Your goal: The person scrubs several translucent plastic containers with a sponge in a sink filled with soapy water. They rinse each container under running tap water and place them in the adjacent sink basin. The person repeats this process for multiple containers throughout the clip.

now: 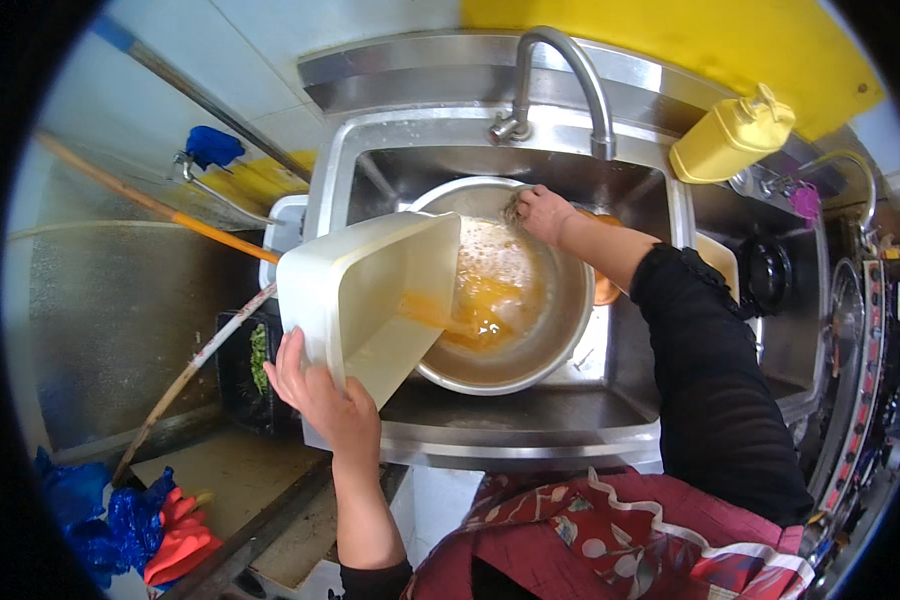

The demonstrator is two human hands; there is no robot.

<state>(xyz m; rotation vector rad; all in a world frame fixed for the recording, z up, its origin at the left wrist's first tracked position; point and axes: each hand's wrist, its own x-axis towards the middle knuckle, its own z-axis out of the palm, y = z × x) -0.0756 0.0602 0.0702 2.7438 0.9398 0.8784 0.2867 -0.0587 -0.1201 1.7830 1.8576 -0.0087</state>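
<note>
My left hand (pixel 322 382) grips the rim of a cream plastic tub (pixel 307 300), which is tilted on its side. Orange-yellow liquid (pixel 487 307) runs from the tub into a round metal basin (pixel 495 379), with foam (pixel 484 240) on its surface. The basin sits inside a stainless steel sink (pixel 510 412). At the basin's far rim, my right hand (pixel 547 214) holds a steel wool scourer (pixel 513 210). An orange-brown object (pixel 606 289), partly hidden by the basin and my right arm, lies in the sink.
A gooseneck faucet (pixel 566 41) rises behind the sink. At the back right stands a yellow plastic jug (pixel 727 142). A second sink bowl holds a black dish (pixel 769 274). Long poles (pixel 217 240) lean at the left, above a black crate (pixel 244 397) and red rubber gloves (pixel 180 536).
</note>
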